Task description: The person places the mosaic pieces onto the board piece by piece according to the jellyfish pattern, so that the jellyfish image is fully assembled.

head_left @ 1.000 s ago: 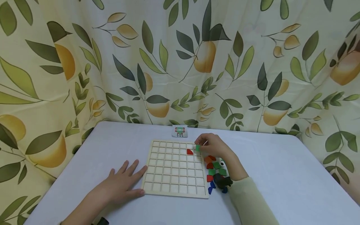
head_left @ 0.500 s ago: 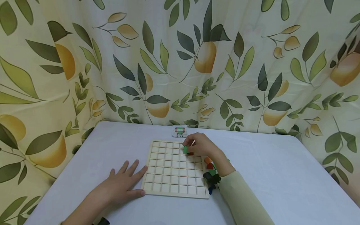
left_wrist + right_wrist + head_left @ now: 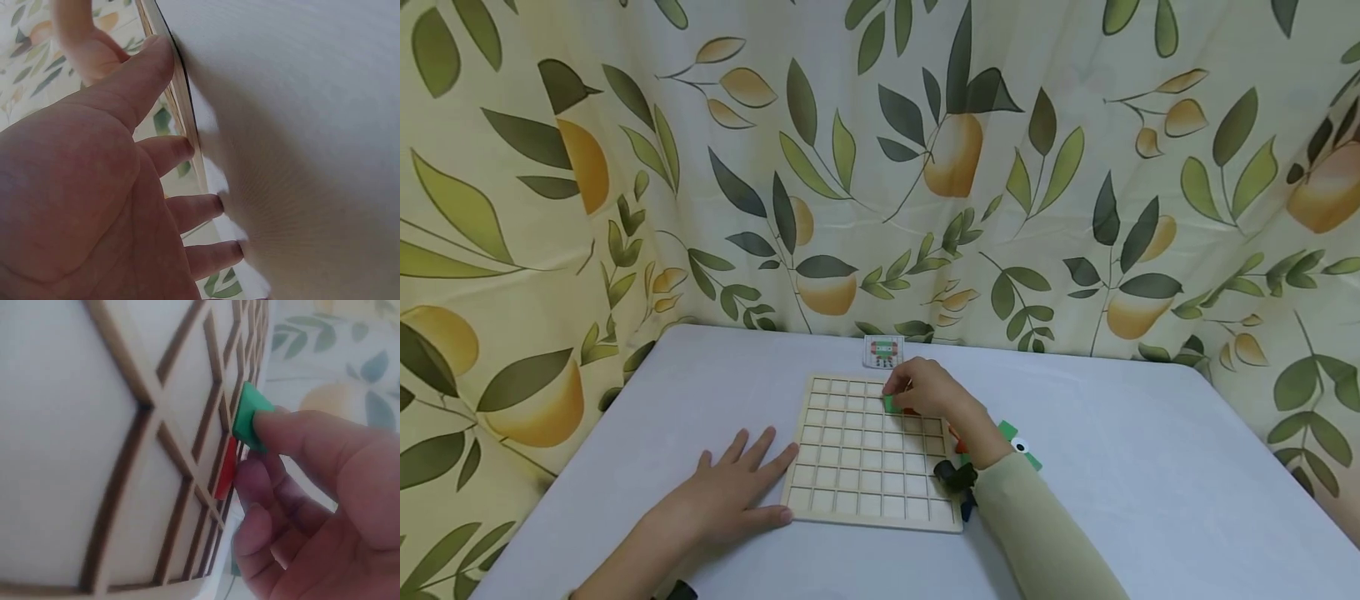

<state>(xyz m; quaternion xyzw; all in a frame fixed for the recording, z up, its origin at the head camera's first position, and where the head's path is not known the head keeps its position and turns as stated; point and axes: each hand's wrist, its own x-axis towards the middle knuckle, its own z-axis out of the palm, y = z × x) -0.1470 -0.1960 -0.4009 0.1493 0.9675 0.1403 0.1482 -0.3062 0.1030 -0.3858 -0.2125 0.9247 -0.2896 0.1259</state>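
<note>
"So, what does the green piece (image 3: 245, 417) look like?"

"Bright green and flat, with straight edges, sharp corners and a darker band along one side. It's tilted, so it reads as a slanted diamond in the right wrist view."

"Who has it?"

"The right hand (image 3: 928, 390). Its fingertips pinch the piece and hide part of it."

"Where, exactly?"

"At the far rows of the wooden board (image 3: 850, 454), right of the middle, just beside a red piece (image 3: 226, 470) in the grid. I can't tell whether it touches the wood."

"And the left hand (image 3: 730, 492)?"

"Fingers spread wide, thumb and forefinger against the board's left edge."

"What else lies about?"

"A printed card (image 3: 883, 352) past the far edge, and a round white piece with a black centre (image 3: 1020, 446) to the right."
</note>
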